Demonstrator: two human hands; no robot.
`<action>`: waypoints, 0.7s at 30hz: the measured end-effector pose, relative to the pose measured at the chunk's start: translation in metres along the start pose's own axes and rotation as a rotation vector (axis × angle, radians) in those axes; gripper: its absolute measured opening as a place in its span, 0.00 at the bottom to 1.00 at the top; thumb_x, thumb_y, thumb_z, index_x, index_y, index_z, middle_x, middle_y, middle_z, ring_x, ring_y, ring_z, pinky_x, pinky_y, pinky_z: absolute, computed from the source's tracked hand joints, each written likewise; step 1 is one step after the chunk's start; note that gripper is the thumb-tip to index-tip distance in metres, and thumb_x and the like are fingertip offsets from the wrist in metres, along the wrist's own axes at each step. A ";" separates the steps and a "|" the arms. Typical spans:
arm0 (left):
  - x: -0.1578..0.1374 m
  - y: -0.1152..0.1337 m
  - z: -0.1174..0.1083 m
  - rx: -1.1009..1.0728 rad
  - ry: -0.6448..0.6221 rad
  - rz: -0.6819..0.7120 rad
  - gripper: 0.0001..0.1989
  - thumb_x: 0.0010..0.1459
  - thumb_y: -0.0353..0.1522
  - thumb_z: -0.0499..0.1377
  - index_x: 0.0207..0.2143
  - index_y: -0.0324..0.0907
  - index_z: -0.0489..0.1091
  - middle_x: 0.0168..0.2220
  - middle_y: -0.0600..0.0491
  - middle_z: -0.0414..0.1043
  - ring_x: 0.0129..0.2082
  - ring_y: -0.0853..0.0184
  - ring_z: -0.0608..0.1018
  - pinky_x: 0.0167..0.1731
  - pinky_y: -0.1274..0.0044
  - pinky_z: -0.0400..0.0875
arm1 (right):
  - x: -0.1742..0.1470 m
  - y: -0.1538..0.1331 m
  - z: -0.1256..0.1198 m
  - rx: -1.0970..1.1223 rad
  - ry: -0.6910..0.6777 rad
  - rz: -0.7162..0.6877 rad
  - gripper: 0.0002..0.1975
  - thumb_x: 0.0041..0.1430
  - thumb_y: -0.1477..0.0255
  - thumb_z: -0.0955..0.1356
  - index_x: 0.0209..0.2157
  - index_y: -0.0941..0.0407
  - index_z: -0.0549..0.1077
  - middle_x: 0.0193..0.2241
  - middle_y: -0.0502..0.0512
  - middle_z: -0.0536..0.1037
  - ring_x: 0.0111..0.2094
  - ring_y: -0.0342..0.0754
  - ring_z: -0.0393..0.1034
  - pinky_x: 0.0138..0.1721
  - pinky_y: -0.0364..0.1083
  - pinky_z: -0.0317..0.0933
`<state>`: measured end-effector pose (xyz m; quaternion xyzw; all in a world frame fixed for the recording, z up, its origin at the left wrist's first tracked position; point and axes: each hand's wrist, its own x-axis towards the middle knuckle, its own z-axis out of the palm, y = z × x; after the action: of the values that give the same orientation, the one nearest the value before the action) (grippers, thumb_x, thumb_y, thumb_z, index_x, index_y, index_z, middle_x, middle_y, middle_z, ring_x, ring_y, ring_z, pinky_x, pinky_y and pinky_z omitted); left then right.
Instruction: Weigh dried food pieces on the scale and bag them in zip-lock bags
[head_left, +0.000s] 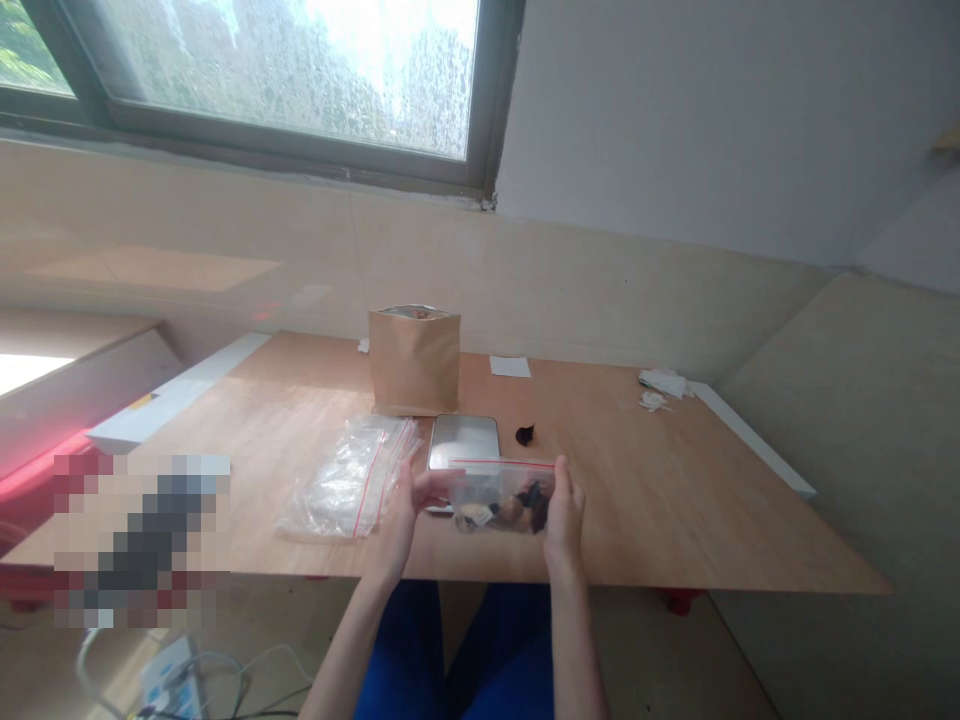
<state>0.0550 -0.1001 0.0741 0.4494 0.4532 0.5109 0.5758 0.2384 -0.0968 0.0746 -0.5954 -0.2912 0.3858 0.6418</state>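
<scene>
Between my two hands is a clear zip-lock bag [491,495] with a red strip along its top. Dark and brown dried pieces and a small white packet show through it. My left hand [411,505] grips the bag's left end, and my right hand [564,510] has hold of its right end. Partly behind the bag, a flat silver scale [465,438] lies on the table. One dark, shrivelled piece [525,435] sits just right of the scale. Left of my left hand, several empty clear zip-lock bags [337,480] lie in a loose pile.
An upright brown paper pouch [415,362], its top gaping, stands behind the scale. Farther back is a white paper [510,367]. Crumpled white tissue [664,383] lies at the far right of the wooden table [690,490]. Cables and a power strip [174,675] are on the floor.
</scene>
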 end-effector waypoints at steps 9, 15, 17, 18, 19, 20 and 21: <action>0.027 0.000 -0.032 0.299 0.414 0.214 0.20 0.55 0.43 0.52 0.46 0.43 0.66 0.50 0.46 0.67 0.49 0.59 0.70 0.47 0.69 0.65 | 0.076 0.002 -0.081 -0.650 0.331 -0.226 0.26 0.53 0.51 0.57 0.26 0.60 0.69 0.22 0.62 0.73 0.27 0.54 0.67 0.29 0.49 0.58; 0.102 -0.013 -0.083 0.467 0.601 0.383 0.42 0.43 0.41 0.63 0.58 0.40 0.49 0.60 0.40 0.47 0.58 0.53 0.58 0.57 0.63 0.53 | 0.048 0.026 -0.064 -1.050 0.409 -0.528 0.31 0.57 0.58 0.56 0.50 0.69 0.64 0.48 0.79 0.66 0.50 0.67 0.60 0.46 0.60 0.54; 0.126 -0.017 -0.098 0.467 0.549 0.350 0.47 0.40 0.42 0.66 0.58 0.41 0.45 0.61 0.39 0.43 0.60 0.51 0.55 0.58 0.61 0.51 | 0.032 0.044 -0.054 -1.122 0.227 -0.557 0.29 0.58 0.58 0.57 0.51 0.65 0.64 0.51 0.76 0.64 0.52 0.65 0.58 0.48 0.60 0.53; 0.136 -0.018 -0.103 0.467 0.510 0.332 0.49 0.38 0.42 0.66 0.59 0.42 0.44 0.62 0.39 0.42 0.61 0.50 0.54 0.58 0.61 0.50 | 0.026 0.052 -0.051 -1.165 0.164 -0.552 0.28 0.58 0.58 0.57 0.52 0.63 0.64 0.53 0.74 0.62 0.54 0.65 0.57 0.49 0.60 0.52; 0.145 -0.019 -0.108 0.467 0.458 0.314 0.50 0.38 0.41 0.67 0.59 0.42 0.43 0.62 0.38 0.41 0.61 0.51 0.53 0.58 0.61 0.49 | 0.021 0.060 -0.049 -1.214 0.114 -0.546 0.27 0.58 0.59 0.58 0.52 0.63 0.64 0.54 0.74 0.61 0.55 0.65 0.55 0.51 0.61 0.50; 0.152 -0.020 -0.112 0.463 0.402 0.300 0.50 0.38 0.41 0.67 0.58 0.42 0.42 0.62 0.38 0.41 0.62 0.52 0.51 0.59 0.61 0.49 | 0.020 0.066 -0.049 -1.263 0.073 -0.540 0.27 0.58 0.59 0.59 0.53 0.63 0.64 0.55 0.73 0.61 0.57 0.65 0.53 0.52 0.61 0.48; 0.158 -0.021 -0.114 0.453 0.339 0.297 0.50 0.38 0.41 0.67 0.58 0.41 0.42 0.62 0.38 0.42 0.62 0.53 0.51 0.59 0.62 0.49 | 0.021 0.070 -0.050 -1.308 0.046 -0.534 0.28 0.58 0.59 0.59 0.53 0.63 0.64 0.56 0.73 0.60 0.58 0.65 0.52 0.54 0.61 0.46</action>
<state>-0.0425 0.0617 0.0228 0.5358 0.5743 0.5433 0.2965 0.2807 -0.1065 -0.0022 -0.7750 -0.5860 -0.0517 0.2310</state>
